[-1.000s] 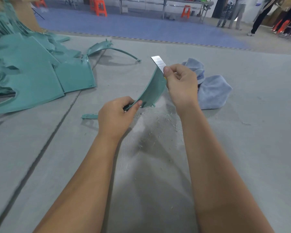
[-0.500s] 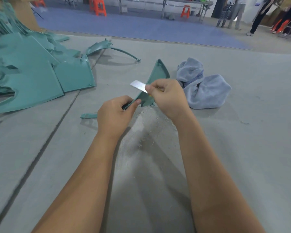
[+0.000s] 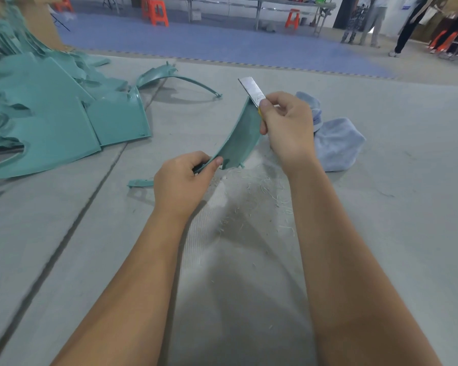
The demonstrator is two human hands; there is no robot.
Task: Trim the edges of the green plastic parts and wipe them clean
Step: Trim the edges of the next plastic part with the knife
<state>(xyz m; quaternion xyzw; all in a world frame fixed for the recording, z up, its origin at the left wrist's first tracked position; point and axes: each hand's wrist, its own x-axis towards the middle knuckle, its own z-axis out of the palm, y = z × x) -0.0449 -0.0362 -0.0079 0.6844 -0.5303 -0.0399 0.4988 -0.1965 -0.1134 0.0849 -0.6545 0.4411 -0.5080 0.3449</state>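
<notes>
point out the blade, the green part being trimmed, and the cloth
blade (image 3: 250,89), head view, bare metal above the thumb
green part (image 3: 242,134), head view, middle of its curved face
cloth (image 3: 336,143), head view, the larger bunched fold

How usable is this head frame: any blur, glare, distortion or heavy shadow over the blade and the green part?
Head view: the hands, blade and curved green part are sharp in the centre; the blade shows a mild sheen, not blown out. Head view: the left edge smears, blurring the pile of green parts, and wide-angle bending curves the floor seam. Head view: soft arm shadows fall on the floor, off the work.
</notes>
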